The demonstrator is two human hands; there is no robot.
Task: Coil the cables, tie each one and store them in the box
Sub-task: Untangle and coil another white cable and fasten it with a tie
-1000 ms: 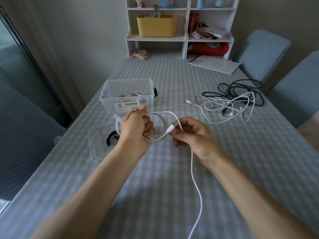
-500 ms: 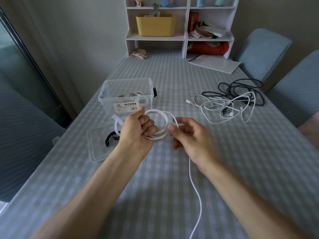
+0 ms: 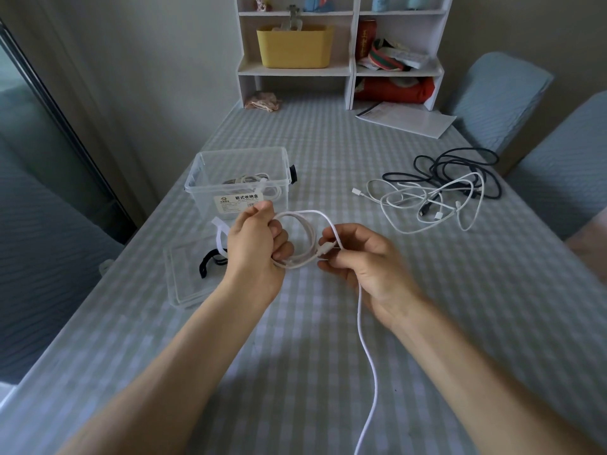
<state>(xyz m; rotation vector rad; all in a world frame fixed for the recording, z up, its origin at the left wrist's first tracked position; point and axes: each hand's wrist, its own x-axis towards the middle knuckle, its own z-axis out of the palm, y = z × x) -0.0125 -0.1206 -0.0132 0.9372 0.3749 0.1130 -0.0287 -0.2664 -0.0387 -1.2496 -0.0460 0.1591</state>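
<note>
Another loop goes onto the coil

The right hand (image 3: 364, 257), pinching the white cable (image 3: 361, 310), has swung back out from the left hand (image 3: 253, 244), which grips the gathered loops above the tabletop (image 3: 492, 307); a long tail remains before tying and the box (image 3: 239, 178).

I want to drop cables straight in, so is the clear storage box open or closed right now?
Open. The clear box has no lid on top; its lid lies flat on the table in front.

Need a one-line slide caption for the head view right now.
Left hand grips coiled white cable, right hand feeds its tail; clear box behind.
</note>
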